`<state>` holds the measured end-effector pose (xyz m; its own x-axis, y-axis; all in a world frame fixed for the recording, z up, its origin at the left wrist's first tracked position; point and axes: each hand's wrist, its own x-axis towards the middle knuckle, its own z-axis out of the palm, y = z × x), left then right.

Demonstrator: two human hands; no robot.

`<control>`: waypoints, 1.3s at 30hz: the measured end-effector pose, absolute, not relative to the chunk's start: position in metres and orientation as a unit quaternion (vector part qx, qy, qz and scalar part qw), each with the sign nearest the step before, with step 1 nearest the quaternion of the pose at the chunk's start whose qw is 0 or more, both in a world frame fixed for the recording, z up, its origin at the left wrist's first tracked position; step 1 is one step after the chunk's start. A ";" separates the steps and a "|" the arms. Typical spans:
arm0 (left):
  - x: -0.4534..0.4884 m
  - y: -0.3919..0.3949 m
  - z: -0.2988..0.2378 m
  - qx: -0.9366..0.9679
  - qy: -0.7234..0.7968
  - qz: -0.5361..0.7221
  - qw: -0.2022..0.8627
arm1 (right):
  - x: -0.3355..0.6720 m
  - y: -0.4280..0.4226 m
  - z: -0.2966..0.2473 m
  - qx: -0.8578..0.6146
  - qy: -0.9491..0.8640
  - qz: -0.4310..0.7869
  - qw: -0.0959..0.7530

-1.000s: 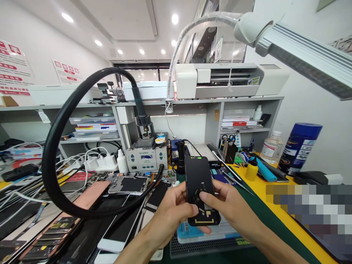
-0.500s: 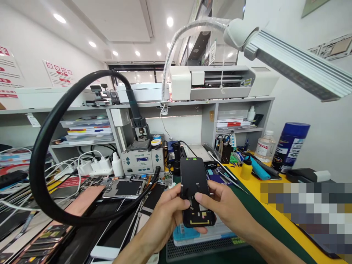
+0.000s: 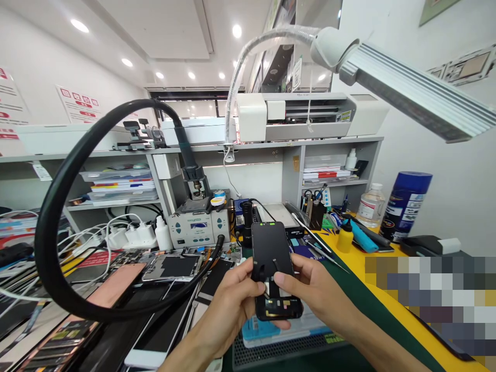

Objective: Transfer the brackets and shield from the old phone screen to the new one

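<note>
A black phone screen (image 3: 271, 244) is held up in front of me, its back facing me with flex cables and gold contacts near the lower end. My left hand (image 3: 237, 293) grips its left edge, the thumb lying on the flex-cable area. From the right edge my right hand (image 3: 314, 283) holds it too, thumb pressed on the back near the middle. Some fingertips are hidden behind the screen. Below it lies a blue and clear plastic case (image 3: 260, 333) on a dark perforated mat (image 3: 284, 354).
A thick black hose (image 3: 42, 227) loops over phone parts at left, running to a hot-air station (image 3: 197, 227). Loose phone screens (image 3: 172, 266) crowd the left bench. At right stand a yellow bottle (image 3: 344, 237), a clear bottle (image 3: 370, 206) and a blue spray can (image 3: 406, 206). A lamp (image 3: 406, 88) hangs overhead.
The view has shifted slightly, so everything sits a little further left. Both hands keep their hold on the phone screen, which tilts a bit differently; a pale patch shows by the left thumb.
</note>
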<state>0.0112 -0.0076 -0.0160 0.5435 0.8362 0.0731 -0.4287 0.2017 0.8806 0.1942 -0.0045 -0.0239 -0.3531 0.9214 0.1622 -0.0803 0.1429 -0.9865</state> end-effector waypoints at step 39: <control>0.012 -0.003 -0.018 0.493 0.256 0.446 0.702 | 0.195 -0.001 -0.025 -0.397 -0.546 0.503 0.540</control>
<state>0.0117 -0.0034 -0.0184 0.4706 0.8786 0.0811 -0.3743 0.1156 0.9201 0.1953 -0.0007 -0.0255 -0.1017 0.9766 0.1896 -0.1094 0.1785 -0.9778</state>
